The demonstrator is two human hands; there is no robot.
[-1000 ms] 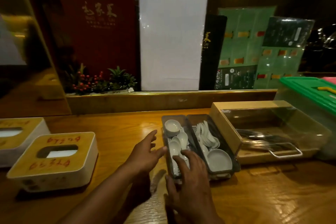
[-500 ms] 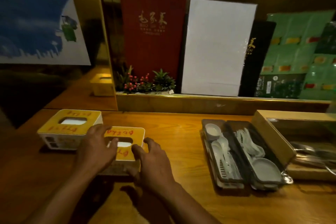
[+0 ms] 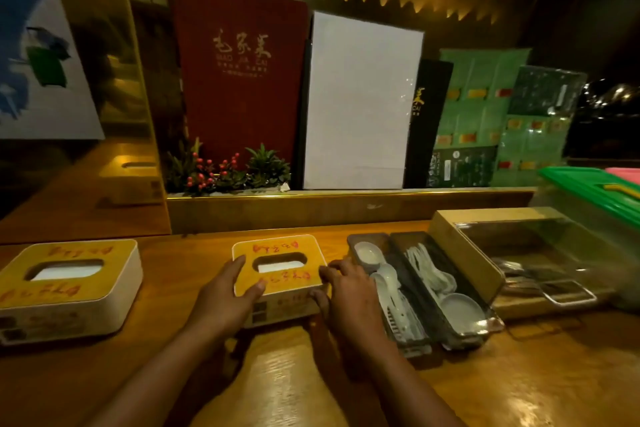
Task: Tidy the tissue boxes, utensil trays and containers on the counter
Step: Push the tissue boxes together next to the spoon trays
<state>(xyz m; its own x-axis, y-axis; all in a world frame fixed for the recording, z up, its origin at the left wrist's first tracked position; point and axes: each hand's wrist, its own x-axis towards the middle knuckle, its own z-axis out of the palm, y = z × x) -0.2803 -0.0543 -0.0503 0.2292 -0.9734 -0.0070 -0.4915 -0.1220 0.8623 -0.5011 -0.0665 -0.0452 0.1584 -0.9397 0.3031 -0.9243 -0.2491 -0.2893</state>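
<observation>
A white tissue box with a yellow top and red writing sits on the wooden counter just left of two dark utensil trays. My left hand grips its left side, thumb on the top. My right hand holds its right side, against the left utensil tray of white spoons and a small dish. The right utensil tray holds more spoons and a white dish. A second, matching tissue box stands apart at the far left.
A wooden box with a clear lid holding metal utensils stands right of the trays. A clear container with a green lid is at the far right. Menus and a small plant stand on the ledge behind.
My hands left the utensil trays, took the nearer tissue box at the left, and slid it right until it sits beside the trays, away from the other box.
</observation>
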